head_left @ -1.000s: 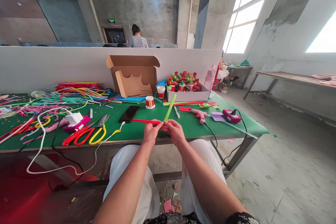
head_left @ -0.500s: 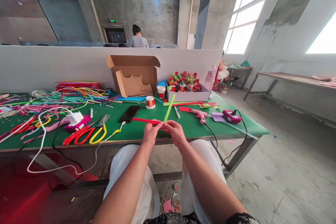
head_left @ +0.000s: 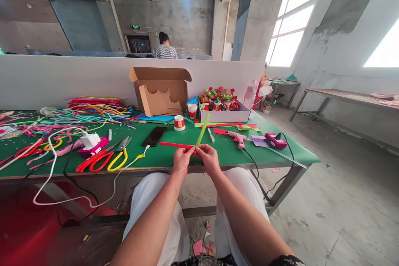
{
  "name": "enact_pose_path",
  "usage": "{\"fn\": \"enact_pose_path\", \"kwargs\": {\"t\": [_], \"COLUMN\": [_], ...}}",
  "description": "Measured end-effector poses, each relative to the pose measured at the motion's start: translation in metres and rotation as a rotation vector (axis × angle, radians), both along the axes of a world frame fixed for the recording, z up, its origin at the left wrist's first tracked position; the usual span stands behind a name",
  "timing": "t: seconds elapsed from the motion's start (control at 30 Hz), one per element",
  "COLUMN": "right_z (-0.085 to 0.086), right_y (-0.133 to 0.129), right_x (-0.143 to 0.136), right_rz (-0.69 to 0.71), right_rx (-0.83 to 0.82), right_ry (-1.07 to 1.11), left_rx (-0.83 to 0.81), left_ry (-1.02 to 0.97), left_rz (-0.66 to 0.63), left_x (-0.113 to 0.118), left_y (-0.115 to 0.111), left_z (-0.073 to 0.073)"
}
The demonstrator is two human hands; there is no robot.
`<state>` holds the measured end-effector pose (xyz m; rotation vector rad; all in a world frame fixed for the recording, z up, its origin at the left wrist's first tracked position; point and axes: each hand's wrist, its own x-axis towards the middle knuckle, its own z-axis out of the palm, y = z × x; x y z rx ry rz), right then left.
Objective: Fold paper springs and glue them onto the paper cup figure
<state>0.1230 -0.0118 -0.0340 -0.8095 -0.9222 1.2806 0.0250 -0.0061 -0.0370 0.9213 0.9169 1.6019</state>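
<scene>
Versus half a second earlier: table (head_left: 264,158) and hands sit slightly lower and further right in view; hold on the strips practically unchanged. Left to right: phone (head_left: 154,136) lies beyond the fingers, to their left. Red strip (head_left: 175,145), narrow and straight, runs leftward from the fingertips, free end near the phone. Left hand (head_left: 182,160): thumb and finger pinched on its right end. Green strip (head_left: 203,129), light and flat, slants away from the fingertips, leaning right. Right hand (head_left: 208,158): pinching its near end. Strips meet at an angle; whether joined, hidden by fingertips.
</scene>
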Motion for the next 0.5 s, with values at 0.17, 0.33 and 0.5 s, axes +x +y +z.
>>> {"fn": "enact_pose_path", "kwargs": {"t": [0.17, 0.33, 0.5], "right_z": [0.0031, 0.0037, 0.0050], "right_y": [0.0000, -0.0001, 0.0000], "right_x": [0.0043, 0.0025, 0.0029], "right_rz": [0.041, 0.031, 0.009], "right_rx": [-0.015, -0.022, -0.039], "right_ry": [-0.014, -0.001, -0.004], "left_rx": [0.016, 0.013, -0.029], "left_ry": [0.046, 0.014, -0.020], "left_rz": [0.013, 0.044, 0.052], "left_x": [-0.0012, -0.0012, -0.0063], "left_y": [-0.0004, 0.0015, 0.0056], "left_z": [0.0026, 0.0008, -0.0007]}}
